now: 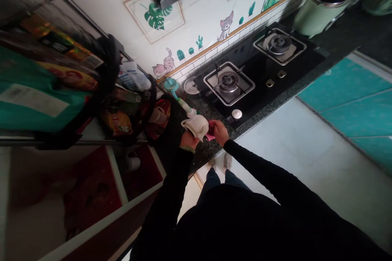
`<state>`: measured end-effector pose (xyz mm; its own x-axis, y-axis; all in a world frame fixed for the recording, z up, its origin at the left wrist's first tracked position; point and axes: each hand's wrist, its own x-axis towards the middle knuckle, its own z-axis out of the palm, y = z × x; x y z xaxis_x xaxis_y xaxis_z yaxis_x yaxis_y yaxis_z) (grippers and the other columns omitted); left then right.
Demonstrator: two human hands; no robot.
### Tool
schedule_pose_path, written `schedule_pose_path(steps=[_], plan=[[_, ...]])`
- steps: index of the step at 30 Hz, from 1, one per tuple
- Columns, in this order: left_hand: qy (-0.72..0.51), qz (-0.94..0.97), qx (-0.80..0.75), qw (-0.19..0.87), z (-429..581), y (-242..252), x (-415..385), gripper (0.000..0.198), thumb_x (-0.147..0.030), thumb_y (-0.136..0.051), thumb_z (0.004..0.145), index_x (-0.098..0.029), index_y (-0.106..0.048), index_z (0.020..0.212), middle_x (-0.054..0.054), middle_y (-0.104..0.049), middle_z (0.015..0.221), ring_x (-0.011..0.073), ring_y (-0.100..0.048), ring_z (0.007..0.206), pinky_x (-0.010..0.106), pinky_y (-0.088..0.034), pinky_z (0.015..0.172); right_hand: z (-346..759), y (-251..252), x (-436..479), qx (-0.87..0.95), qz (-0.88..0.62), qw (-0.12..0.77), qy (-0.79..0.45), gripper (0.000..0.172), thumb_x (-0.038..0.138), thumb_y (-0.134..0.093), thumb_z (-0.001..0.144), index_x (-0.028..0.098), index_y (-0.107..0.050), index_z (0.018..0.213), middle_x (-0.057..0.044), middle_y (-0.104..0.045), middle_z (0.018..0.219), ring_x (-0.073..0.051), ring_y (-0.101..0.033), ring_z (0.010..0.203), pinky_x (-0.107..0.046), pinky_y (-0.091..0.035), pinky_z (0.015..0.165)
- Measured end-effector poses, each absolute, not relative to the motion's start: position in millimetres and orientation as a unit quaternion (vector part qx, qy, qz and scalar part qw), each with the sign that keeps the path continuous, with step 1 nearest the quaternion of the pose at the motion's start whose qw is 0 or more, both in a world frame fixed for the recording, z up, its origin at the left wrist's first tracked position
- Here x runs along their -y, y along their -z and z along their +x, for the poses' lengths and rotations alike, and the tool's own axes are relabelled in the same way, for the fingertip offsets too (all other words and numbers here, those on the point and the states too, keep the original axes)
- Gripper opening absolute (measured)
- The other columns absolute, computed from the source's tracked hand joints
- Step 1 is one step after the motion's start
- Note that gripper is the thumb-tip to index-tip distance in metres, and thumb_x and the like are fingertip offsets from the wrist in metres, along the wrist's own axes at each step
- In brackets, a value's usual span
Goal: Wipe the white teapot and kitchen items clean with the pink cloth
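Since the white cup [196, 125] looks to be glazed pottery, it is judged stiff, fairly light, slippery when wet, and likely to chip if knocked against stone. It is held just above the front part of the dark speckled counter [211, 108], left of the stove, and appears to be tipped onto its side. The left hand [189, 140] is closed around it from below, with the fingers wrapped on the body; whether a handle is gripped cannot be told. A firm hold round the body is judged safest, since the rim is the part most easily damaged. The right hand [219, 130] is closed on a pink cloth [210, 135], which is pressed against the cup's side and is taken to be soft and limp.

A black glass stove [263, 67] with two burners is set into the counter, and a pale green pot [320, 10] stands beyond its far end. The white wall [196, 36] behind is decorated with cat and plant stickers. A dark rack [107, 77] crowded with packets is seen at the left. Below the counter a pale floor [306, 151] is visible, with teal panels [352, 89] bordering it on the right.
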<state>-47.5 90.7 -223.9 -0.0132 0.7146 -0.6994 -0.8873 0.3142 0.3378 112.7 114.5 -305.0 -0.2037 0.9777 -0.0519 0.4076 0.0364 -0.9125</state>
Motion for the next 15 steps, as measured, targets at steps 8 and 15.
schedule_pose_path(steps=[8, 15], plan=[[-0.525, -0.117, -0.464, 0.704, -90, 216, -82, 0.038, -0.014, -0.042, 0.102, -0.027, -0.066, 0.129, 0.005, -0.079, 0.102, 0.0228, -0.077, 0.091, 0.038, -0.063, 0.083, 103, 288, -186, 0.731, -0.505, 0.187, -0.419, 0.037, 0.017, -0.063, 0.089, 0.019, -0.07, 0.125, -0.011, -0.077, 0.119, -0.024, -0.072, 0.111, -0.043, -0.053, 0.107], [-0.574, -0.113, -0.442, 0.679, -125, 229, -43, 0.049, -0.011, -0.056, 0.089, -0.022, -0.062, 0.136, 0.008, -0.079, 0.105, 0.0273, -0.076, 0.096, 0.047, -0.063, 0.087, 40, 266, -250, 0.708, -0.325, 0.243, -0.578, 0.056, 0.033, -0.072, 0.088, 0.015, -0.061, 0.139, -0.017, -0.066, 0.144, -0.024, -0.066, 0.129, -0.046, -0.051, 0.114]])
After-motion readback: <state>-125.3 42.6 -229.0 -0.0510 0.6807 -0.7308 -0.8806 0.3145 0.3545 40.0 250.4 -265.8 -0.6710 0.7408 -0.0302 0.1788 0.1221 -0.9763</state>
